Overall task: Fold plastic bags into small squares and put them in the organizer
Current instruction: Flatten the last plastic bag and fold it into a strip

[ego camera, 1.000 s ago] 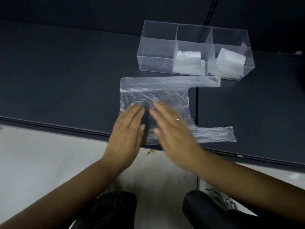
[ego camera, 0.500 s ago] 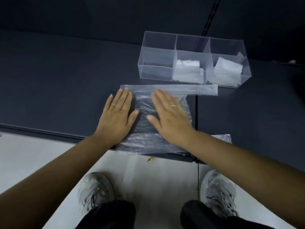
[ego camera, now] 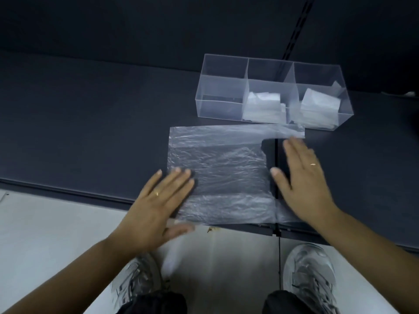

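Plastic bag (ego camera: 217, 168) spread flat at near edge of dark table top (ego camera: 90, 121), just in front of clear organizer (ego camera: 222, 87). Far handle strip close to its front wall. Folded bags (ego camera: 264, 105) in middle and right compartments.

Left hand (ego camera: 156, 207) flat on near-left corner of bag: fingers straight and close together, thumb blurred past table edge. Right hand (ego camera: 303, 177) flat at bag's right side over near handle, fingers together, thumb splayed toward the cut-out. Nothing pinched.

Risks (judgement only):
- Thin, slick film with near hem right at table edge; liable to slide off toward floor (ego camera: 45, 223) under an outward push.
- Wrinkles or trapped air likely to give a lopsided fold, hence a poor square.
- Seam (ego camera: 276, 150) between table panels under right side — possible snag.

Surroundings: matte dark top in two panels. Dark wall behind, with slotted vertical track (ego camera: 297, 26). Pale floor with small brown speck (ego camera: 210, 228). Grey trainers (ego camera: 308, 275) below.
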